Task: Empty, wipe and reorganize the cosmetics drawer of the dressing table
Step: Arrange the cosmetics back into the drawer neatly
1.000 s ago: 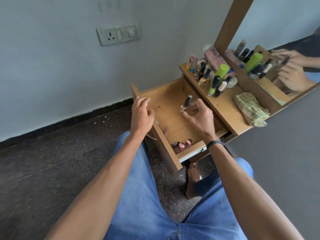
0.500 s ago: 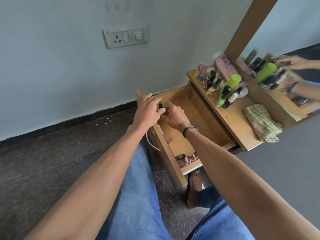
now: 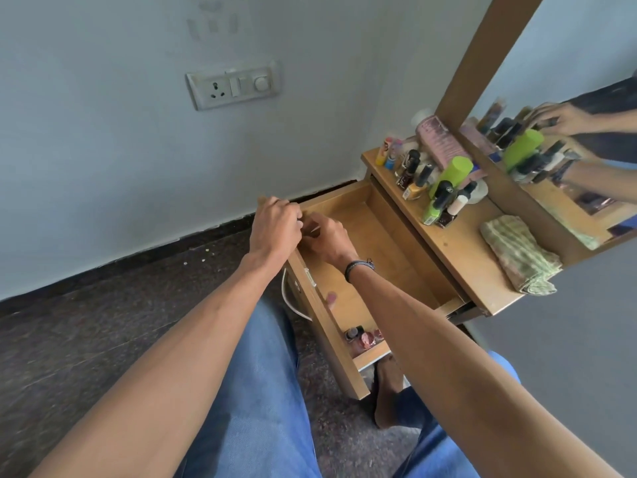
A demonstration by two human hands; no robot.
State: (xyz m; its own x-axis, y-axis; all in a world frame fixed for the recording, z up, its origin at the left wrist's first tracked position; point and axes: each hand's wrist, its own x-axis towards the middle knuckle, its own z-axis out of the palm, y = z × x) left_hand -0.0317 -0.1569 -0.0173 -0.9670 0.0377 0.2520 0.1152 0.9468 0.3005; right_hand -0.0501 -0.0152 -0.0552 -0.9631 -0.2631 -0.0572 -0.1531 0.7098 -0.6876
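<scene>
Drawer (image 3: pixel 375 236) pulled out, mid floor bare. L hand (image 3: pixel 275 225) & R hand (image 3: pixel 325 241) touching at front-left corner; fingers bunched, held item hidden—grip unclear.

Drawer (image 3: pixel 375 236) floor bare through its middle; both hands (image 3: pixel 300 232) crowd the far-left corner. Nail polish bottles (image 3: pixel 362 336) block the near corner.
</scene>
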